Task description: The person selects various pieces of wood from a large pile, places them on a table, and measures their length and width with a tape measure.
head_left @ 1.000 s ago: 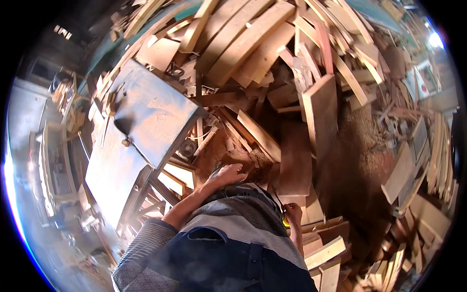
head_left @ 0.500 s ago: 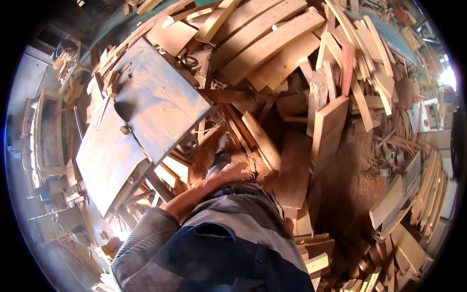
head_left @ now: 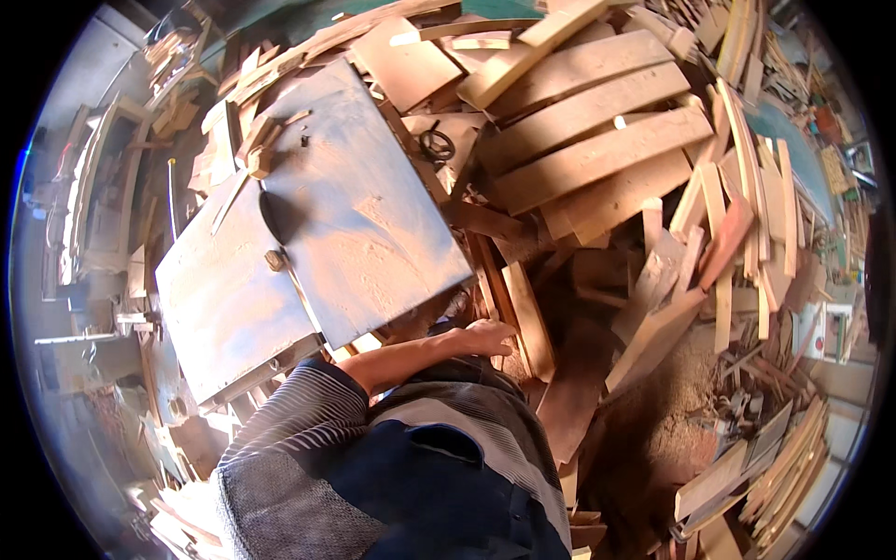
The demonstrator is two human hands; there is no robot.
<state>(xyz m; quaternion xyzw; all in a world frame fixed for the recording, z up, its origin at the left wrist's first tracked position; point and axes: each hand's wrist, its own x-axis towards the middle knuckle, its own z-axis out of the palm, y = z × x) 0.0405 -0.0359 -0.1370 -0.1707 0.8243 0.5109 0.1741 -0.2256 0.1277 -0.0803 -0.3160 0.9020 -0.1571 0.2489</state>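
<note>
My left arm, in a striped grey sleeve, reaches across the front of my waist. At its end my left hand is held low over my dark trousers, its fingers bent downward. Those fingers are too small and partly hidden to show whether they grip anything. Just right of it a pale wooden board leans on edge. Close by on the left is the metal-topped machine table, dusted with sawdust and split by a slot with a wooden piece beside it. My right hand is out of view.
Beyond the table lie stacked broad planks and a loose board. Thin strips pile up to the right. A reddish-brown board slopes near my legs, and sawdust covers the floor. More boards lean at the lower right.
The view has turned, so the table and planks sit further right. My left hand has moved right and its fingers now bend down more. Nothing is visibly picked up or let go.
</note>
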